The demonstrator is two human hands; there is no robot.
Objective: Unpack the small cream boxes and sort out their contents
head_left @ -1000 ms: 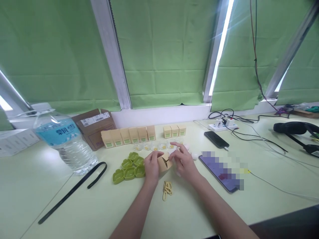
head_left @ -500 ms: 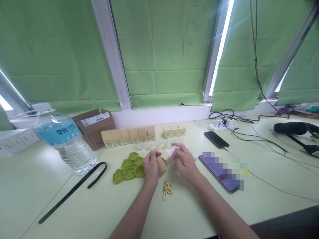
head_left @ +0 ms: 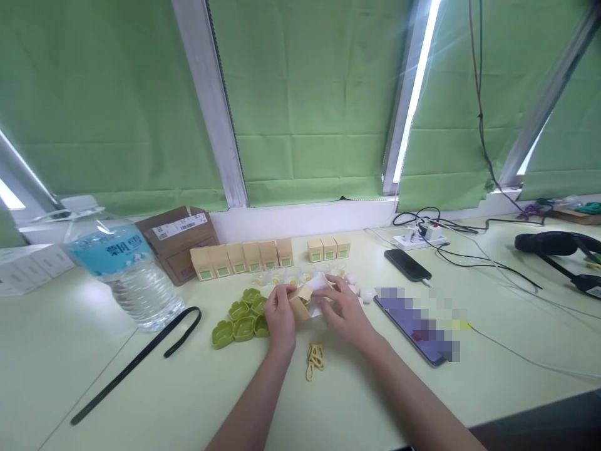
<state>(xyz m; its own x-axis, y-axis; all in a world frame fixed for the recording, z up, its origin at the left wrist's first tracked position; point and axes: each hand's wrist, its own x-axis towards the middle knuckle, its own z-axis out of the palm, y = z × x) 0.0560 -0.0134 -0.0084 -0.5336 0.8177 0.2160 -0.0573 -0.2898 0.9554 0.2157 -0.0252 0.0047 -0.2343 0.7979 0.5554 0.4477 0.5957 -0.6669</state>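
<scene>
My left hand (head_left: 282, 316) is closed around a small kraft cardboard box (head_left: 300, 308) whose top flap stands open. A thin white sheet (head_left: 321, 285), perhaps paper, sticks out at the box's opening, and the fingers of my right hand (head_left: 345, 310) are closed on it. What lies inside the box is mostly hidden. Green flower-shaped cups (head_left: 243, 328) sit left of my left hand. Below the box, a little pile of yellow cord loops (head_left: 315, 361) rests on the table. Small clear cups with yellow centres (head_left: 276, 277) line up behind my hands, with white round pieces (head_left: 366, 295) at the right.
Several kraft boxes (head_left: 237, 257) stand in a row at the back, three more boxes (head_left: 328, 248) beside them. A large water bottle (head_left: 124, 263), a brown carton (head_left: 181, 241) and a black strap (head_left: 136, 363) are left. Phones (head_left: 407, 264), a power strip (head_left: 420, 239) and headphones (head_left: 554, 243) are right.
My hands, the box and the white sheet have shifted slightly left. The white sheet shows spread wider at the box's opening, and more white round pieces show behind my right hand.
</scene>
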